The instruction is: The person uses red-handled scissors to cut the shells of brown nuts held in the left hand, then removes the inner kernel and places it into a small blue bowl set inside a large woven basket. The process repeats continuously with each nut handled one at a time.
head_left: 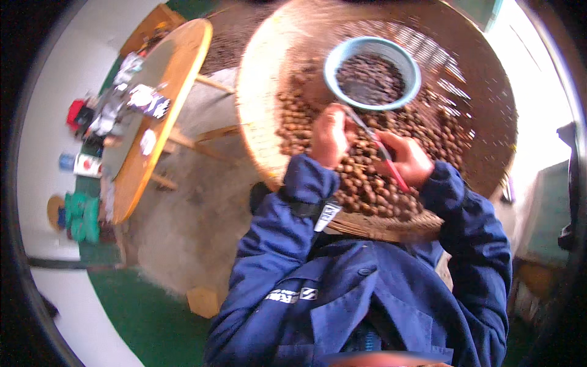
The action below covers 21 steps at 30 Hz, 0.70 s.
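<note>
My right hand (406,158) grips a tool (395,174) with red handles and a grey metal upper part that points up and left. My left hand (328,134) is closed at the tool's upper end; whatever its fingers hold is too small and blurred to name. Both hands are over a large round woven tray (257,92) spread with many round brown nuts (379,196). Just beyond my hands, a light blue bowl (413,79) in the tray holds small dark pieces (373,76).
An oval wooden table (131,186) with assorted items stands at left, a wooden piece of furniture (140,33) behind it. Green bags (82,217) lie beside the table. A small wooden stool (203,301) is at lower left. A white wall and green panels are at right.
</note>
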{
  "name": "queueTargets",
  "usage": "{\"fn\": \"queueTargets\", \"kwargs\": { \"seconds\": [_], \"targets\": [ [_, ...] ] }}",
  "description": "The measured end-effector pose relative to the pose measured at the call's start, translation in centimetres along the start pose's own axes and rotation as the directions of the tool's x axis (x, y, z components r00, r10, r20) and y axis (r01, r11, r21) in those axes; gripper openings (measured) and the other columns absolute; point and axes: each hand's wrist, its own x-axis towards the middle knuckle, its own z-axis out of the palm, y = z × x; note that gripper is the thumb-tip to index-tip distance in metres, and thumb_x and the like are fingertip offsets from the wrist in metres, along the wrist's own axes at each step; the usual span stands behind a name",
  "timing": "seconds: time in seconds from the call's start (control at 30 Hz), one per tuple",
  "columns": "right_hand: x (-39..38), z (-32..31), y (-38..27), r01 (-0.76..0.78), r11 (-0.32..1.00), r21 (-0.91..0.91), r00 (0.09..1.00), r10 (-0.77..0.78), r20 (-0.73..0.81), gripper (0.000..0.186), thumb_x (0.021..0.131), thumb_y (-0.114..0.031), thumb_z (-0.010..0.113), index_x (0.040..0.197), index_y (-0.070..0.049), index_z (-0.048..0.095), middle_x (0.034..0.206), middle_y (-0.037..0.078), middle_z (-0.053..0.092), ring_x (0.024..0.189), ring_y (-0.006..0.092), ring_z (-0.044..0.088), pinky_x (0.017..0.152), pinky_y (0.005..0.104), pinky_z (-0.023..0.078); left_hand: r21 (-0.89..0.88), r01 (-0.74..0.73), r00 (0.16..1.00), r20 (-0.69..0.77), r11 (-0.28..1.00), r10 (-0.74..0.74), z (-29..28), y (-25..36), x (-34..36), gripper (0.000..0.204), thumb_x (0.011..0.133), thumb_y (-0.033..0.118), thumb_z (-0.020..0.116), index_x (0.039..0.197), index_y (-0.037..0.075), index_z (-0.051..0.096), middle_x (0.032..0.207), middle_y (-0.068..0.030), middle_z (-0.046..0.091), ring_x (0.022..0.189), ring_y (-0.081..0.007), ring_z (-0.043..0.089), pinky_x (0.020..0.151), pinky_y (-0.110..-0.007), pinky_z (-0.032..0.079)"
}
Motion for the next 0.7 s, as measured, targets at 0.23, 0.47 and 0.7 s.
{"fn": "queueTargets", "kwargs": {
  "seconds": [0.23,0.47,0.7],
  "targets": [
    [-0.2,-0.1,0.4,0.054,0.998,-0.015,0.998,-0.054,-0.034,0.039,0.076,-0.018,0.069,0.111,-0.004,0.061,0.079,0.011,0.064,0.072,0.0204,0.063,0.066,0.0355,0.048,-0.195,0.357,0.931,0.15,0.913,-0.332,-0.4,2.2,-0.5,0.044,0.099,0.052,0.039,0.08,0.014,0.049,0.058,-0.0001,0.048,0.037,-0.008,0.034,0.034,-0.022,0.025],
    [0.1,-0.1,1.0,0.144,0.977,-0.159,0.985,-0.156,-0.067,0.043,0.073,-0.021,0.07,0.112,-0.004,0.061,0.086,0.017,0.066,0.079,0.0316,0.067,0.069,0.0406,0.051,-0.285,0.464,0.88,0.258,0.839,-0.399,-1.3,2.5,-0.2,0.045,0.098,0.055,0.04,0.081,0.014,0.049,0.059,-0.002,0.048,0.037,-0.0094,0.035,0.033,-0.022,0.028],
    [-0.1,-0.1,1.1,0.126,0.987,-0.099,0.989,-0.133,-0.064,0.048,0.071,-0.02,0.073,0.114,-0.003,0.059,0.087,0.018,0.066,0.08,0.0315,0.067,0.07,0.0403,0.052,-0.449,0.574,0.792,0.515,0.685,-0.327,-2.2,2.5,0.2,0.046,0.1,0.052,0.037,0.081,0.011,0.046,0.056,-0.0021,0.043,0.034,-0.011,0.033,0.031,-0.023,0.027]
  ]
}}
